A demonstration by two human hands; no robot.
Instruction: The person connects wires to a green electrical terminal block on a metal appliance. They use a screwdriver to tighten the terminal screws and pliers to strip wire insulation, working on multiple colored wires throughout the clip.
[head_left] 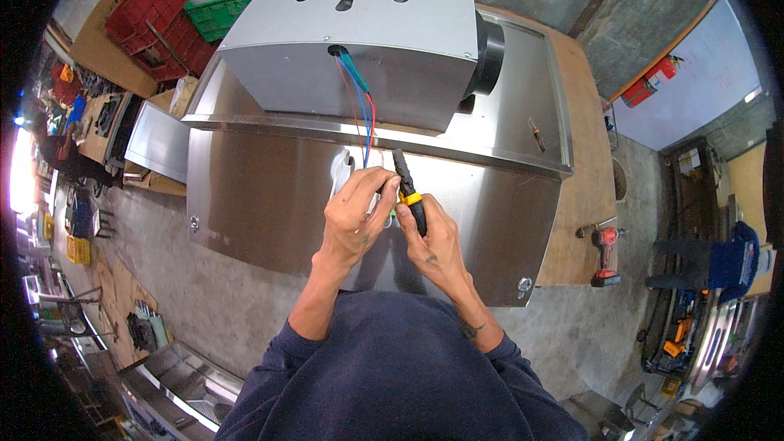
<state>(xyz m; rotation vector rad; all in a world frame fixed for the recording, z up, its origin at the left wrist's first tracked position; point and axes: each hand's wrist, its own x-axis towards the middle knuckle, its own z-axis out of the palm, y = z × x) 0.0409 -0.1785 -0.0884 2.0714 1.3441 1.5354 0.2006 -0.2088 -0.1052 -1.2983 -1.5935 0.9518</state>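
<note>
My left hand (356,211) is closed in a pinch in front of me; what lies between its fingertips is too small to make out. Beside it, my right hand (434,243) grips a pair of pliers (411,198) with black and yellow handles, the dark jaws pointing up and away. Red, blue and green wires (363,106) hang from a hole in the front of a grey metal box (351,77) and run down to my left fingers, which hide their ends. A white cable (340,170) is looped just left of that hand on the steel surface.
The box stands on a large stainless steel panel (245,196) and has a black round duct collar (490,57). A small screwdriver (536,135) lies on the steel at right. On the wooden board rests a red cordless drill (606,255). Red crates (155,16) are stacked at far left.
</note>
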